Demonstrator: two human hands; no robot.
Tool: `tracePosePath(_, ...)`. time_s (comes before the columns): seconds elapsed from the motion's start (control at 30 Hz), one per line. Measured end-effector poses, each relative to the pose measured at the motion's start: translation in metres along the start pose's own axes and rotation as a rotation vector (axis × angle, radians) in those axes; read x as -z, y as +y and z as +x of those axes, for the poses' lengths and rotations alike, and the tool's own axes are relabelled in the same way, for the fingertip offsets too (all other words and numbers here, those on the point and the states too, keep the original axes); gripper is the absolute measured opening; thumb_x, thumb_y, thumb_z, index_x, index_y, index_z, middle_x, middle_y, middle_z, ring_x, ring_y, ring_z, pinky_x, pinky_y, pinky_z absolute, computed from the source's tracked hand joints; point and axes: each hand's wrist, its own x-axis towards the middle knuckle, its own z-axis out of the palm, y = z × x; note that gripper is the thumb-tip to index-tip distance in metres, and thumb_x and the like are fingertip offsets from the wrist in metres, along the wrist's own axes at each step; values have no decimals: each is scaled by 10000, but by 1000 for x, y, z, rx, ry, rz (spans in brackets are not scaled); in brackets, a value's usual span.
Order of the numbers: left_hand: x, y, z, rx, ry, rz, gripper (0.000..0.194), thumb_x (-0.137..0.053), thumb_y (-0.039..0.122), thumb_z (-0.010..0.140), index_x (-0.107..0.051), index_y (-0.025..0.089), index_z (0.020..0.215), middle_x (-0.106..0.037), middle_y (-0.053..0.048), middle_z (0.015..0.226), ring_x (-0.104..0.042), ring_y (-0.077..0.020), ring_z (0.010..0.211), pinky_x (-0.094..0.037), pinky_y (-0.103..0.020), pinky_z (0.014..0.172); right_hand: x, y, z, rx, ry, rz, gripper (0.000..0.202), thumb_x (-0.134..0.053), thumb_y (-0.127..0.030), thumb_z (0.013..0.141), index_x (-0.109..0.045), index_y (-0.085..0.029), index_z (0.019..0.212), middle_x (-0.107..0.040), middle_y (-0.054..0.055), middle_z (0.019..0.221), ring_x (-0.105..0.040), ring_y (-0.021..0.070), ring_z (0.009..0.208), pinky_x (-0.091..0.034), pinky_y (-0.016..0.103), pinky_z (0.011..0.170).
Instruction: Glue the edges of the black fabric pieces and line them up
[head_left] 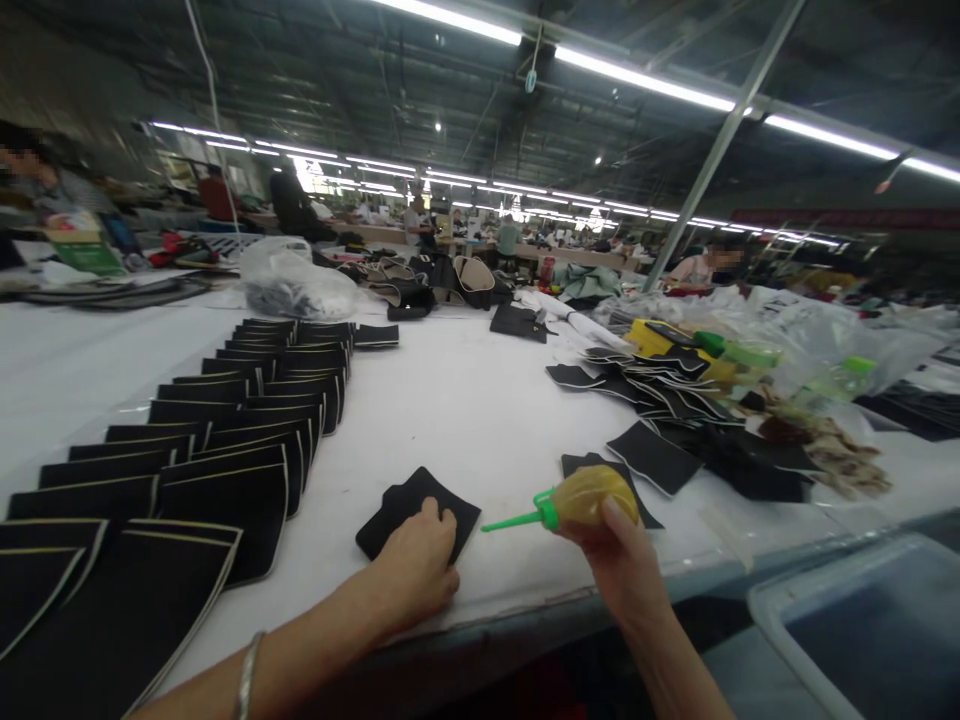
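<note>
My right hand is wrapped round a squeeze bottle of yellowish-brown liquid. The bottle lies tilted on its side, its long green nozzle pointing left. Its tip is near the right edge of a flat black piece, apart from it as far as I can see. Over that piece lies my left hand, fingers curled and gripping it near the edge; the thumb is partly hidden. Behind the bottle is another black piece, partly covered by it.
Overlapping rows of black panels with pale edges fill the table's left side. At right are a loose pile of black pieces, a crumpled brown cloth and plastic bags. A translucent bin stands below the table edge. People work farther back.
</note>
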Motion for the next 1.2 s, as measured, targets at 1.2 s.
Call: tracePosePath(1.2,1,-23,25,-148,78,-48,464,-340,163,785,-617,249,1147,-677,-96,913,-652,-281,856,-471,-388,741,-37,1,-9,614,-418,-1134,582,-758,-374,772,-445,-267,1251,-595,48,1105,-604,238,958,-490,312,843)
